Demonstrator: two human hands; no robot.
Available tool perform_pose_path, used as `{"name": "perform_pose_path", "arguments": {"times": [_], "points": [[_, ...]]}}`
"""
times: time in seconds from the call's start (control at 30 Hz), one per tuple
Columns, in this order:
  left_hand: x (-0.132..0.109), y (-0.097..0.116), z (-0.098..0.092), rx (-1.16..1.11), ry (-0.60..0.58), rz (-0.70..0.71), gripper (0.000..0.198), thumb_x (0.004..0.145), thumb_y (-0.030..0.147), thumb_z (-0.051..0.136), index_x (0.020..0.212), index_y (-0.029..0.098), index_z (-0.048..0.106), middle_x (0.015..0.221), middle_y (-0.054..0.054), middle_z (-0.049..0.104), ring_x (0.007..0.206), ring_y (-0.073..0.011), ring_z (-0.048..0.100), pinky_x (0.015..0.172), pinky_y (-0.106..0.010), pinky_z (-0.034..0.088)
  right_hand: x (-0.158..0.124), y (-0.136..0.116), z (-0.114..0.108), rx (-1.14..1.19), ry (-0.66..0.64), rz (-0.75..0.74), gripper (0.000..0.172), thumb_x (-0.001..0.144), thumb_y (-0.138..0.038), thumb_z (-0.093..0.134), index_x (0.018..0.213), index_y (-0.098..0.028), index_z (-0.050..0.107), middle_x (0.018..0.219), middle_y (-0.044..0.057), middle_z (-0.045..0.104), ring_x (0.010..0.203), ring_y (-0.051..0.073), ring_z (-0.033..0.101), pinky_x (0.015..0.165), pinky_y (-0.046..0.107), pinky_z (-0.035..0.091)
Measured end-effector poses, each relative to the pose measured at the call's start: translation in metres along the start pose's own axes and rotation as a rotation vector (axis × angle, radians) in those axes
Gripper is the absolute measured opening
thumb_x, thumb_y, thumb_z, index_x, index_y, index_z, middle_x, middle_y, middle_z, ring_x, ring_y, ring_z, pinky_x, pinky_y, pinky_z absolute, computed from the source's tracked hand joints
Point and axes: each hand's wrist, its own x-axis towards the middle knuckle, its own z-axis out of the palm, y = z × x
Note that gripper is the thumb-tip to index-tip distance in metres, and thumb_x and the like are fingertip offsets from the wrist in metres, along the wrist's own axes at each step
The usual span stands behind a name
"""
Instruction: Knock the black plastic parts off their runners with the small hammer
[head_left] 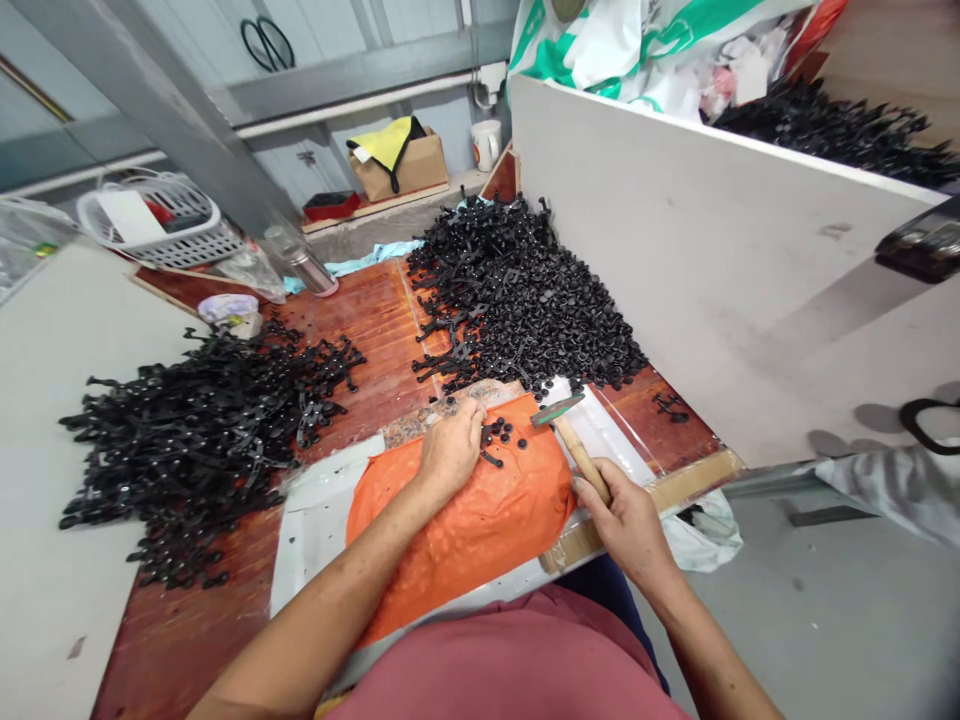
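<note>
My right hand (pixel 628 520) is wrapped round the wooden handle of a hammer (pixel 583 455), whose head is held above the right part of an orange cloth or bag (pixel 457 535). At the back edge of the orange cover, my left hand (pixel 452 448) has its fingers curled together and pointing down. Whatever they pinch is hidden behind them. Just right of those fingers lie several small black round caps (pixel 504 430) and a short black strip-like piece (pixel 491 458). A speckled slab (pixel 480 397) shows behind my left hand.
A big heap of black caps and strips (pixel 517 290) lies at the back against a grey panel (pixel 720 270). Another pile of black pieces (pixel 210 430) covers the left side. A metal flask (pixel 300 260), a white basket (pixel 161 215) and a mug (pixel 486 145) stand farther back.
</note>
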Motion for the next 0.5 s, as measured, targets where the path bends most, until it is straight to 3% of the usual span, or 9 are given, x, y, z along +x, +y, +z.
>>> {"name": "perform_pose_path", "arguments": {"times": [0.1,0.3,0.5], "points": [[0.001,0.001,-0.001,-0.015,-0.005,-0.017,0.026,0.105,0.030,0.035,0.106,0.024,0.060,0.084,-0.004,0.073,0.081,-0.0234,0.069,0.072,-0.030,0.038,-0.001,-0.003,-0.002,-0.007,-0.006,-0.014,0.032,0.100,-0.049,0.045,0.097,-0.024,0.064,0.067,-0.003,0.060,0.063,0.017,0.058,0.061,0.026,0.043],[0.005,-0.003,-0.003,-0.254,0.056,-0.027,0.021,0.101,0.026,0.040,0.096,0.024,0.060,0.084,-0.002,0.070,0.081,-0.0209,0.066,0.075,-0.028,0.042,-0.002,-0.010,-0.005,-0.093,-0.100,-0.046,0.038,0.102,-0.046,0.042,0.128,-0.030,0.065,0.086,0.000,0.074,0.076,0.020,0.068,0.067,0.027,0.047],[0.005,-0.005,0.000,-0.339,0.125,0.013,0.020,0.100,0.025,0.040,0.093,0.023,0.059,0.083,-0.001,0.068,0.078,-0.0195,0.063,0.075,-0.027,0.042,-0.001,-0.011,-0.003,-0.147,-0.062,-0.037,0.041,0.102,-0.046,0.041,0.130,-0.029,0.065,0.091,0.000,0.077,0.079,0.021,0.071,0.069,0.028,0.049]]}}
